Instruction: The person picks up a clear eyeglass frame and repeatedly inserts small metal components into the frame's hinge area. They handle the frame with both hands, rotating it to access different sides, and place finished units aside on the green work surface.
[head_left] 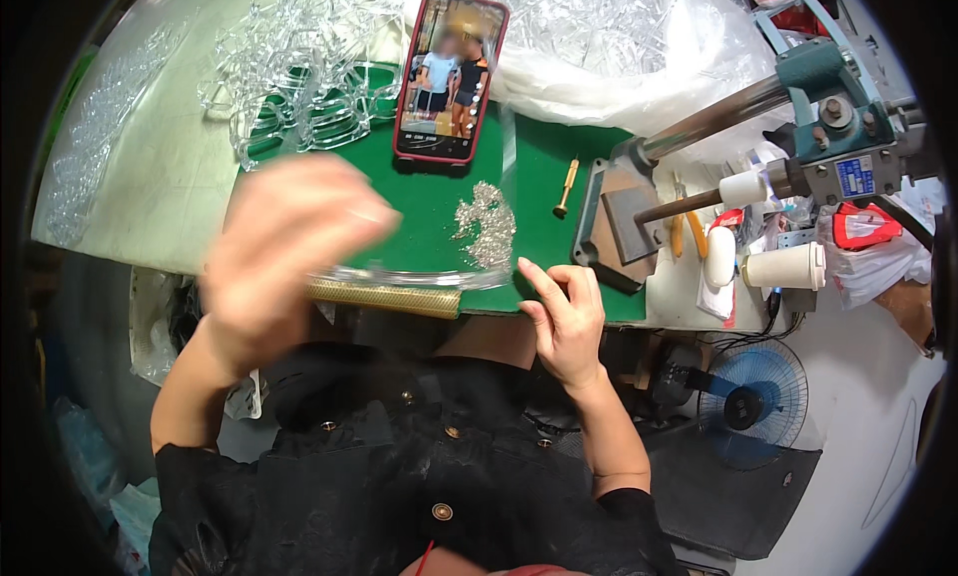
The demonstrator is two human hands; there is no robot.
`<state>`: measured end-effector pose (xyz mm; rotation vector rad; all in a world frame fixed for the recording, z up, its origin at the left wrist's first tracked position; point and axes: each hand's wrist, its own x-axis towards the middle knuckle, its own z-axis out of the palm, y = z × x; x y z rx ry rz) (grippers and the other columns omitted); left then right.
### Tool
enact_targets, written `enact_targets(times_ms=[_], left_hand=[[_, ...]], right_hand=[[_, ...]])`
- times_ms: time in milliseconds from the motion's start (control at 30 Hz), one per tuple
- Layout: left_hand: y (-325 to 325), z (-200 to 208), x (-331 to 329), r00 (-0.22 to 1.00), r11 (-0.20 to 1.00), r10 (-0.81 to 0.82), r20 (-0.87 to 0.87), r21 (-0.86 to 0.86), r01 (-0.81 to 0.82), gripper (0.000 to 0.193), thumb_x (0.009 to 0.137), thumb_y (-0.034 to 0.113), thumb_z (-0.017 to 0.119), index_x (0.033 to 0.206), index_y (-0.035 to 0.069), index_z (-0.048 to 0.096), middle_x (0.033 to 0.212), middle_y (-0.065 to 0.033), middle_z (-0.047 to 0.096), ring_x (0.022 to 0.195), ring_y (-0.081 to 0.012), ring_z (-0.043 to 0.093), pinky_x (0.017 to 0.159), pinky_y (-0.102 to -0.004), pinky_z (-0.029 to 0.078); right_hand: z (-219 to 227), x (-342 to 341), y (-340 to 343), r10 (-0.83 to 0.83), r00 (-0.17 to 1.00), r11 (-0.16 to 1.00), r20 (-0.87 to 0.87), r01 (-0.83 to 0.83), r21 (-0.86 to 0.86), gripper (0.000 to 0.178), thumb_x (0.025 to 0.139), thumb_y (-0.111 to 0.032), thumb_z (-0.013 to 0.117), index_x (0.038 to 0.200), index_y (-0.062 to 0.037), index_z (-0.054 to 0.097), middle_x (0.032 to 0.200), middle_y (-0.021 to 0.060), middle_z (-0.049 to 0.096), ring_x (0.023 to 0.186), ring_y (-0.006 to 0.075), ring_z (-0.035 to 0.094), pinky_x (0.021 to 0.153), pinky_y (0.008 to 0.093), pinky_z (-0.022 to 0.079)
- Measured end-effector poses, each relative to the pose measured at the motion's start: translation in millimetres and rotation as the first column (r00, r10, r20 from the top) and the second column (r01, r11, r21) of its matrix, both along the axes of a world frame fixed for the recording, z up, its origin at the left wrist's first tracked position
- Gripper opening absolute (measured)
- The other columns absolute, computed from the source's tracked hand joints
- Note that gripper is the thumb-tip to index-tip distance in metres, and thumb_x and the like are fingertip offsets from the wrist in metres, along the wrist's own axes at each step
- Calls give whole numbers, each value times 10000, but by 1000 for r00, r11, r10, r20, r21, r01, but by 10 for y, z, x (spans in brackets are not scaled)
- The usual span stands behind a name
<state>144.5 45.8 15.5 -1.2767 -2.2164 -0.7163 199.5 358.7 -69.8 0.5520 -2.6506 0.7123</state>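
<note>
My left hand [289, 247] is raised over the left part of the green mat [399, 222]; motion smears its fingers, so I cannot tell what they hold. At the mat's front edge, my right hand [569, 317] has thumb and index finger apart, with nothing visible between them. Just beyond its index fingertip lies a loose pile of tiny silvery metal pieces [489, 227]. A clear plastic strip [409, 277] runs along the front edge, above a gold patterned bar [389, 298]. Right of the pile, a small screwdriver [567, 189] rests on the mat.
A phone in a red case [449, 82] stands at the mat's back. Clear plastic frames [309, 107] heap behind left; clear plastic bags [619, 47] lie behind right. A bench press [619, 217] occupies the right, beside orange-handled pliers [696, 235] and a white cup [783, 267]. Below is a fan [753, 391].
</note>
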Motion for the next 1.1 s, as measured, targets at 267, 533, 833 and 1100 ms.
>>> enact_targets(times_ms=[267,533,833,1100], left_hand=[[-683,-425,307,662,550,-445,603,767,-330,492,949,356,449,1253,-30,430,960,-174,602,894,-276,609,815,-390,501],[-49,-363,421,573,551,-550,607,780,-297,535,874,301,638,1224,42,326,746,-187,627,514,-165,527,457,-194,390],[188,-385,456,501,581,-467,728,680,-447,851,789,554,687,1280,38,222,809,-177,614,711,-194,589,669,-279,475],[174,-483,443,549,587,-493,675,723,-363,913,797,513,706,1354,-15,212,1164,-181,517,792,-230,643,623,-283,514]], right_hand=[[23,-129,13,14,986,965,169,31,-260,141,750,29,667,884,-13,649,778,101,588,707,258,585,629,340,468],[2,-141,-61,2,984,980,176,33,-195,150,725,31,698,851,-18,634,784,93,586,709,250,598,624,336,477],[7,-177,-190,67,997,998,33,-66,-12,213,697,-86,750,894,-68,669,756,51,526,676,218,552,600,333,461],[-30,-62,36,161,984,971,-79,-144,191,349,683,-148,747,1024,-99,688,821,60,545,716,230,537,624,342,460]])
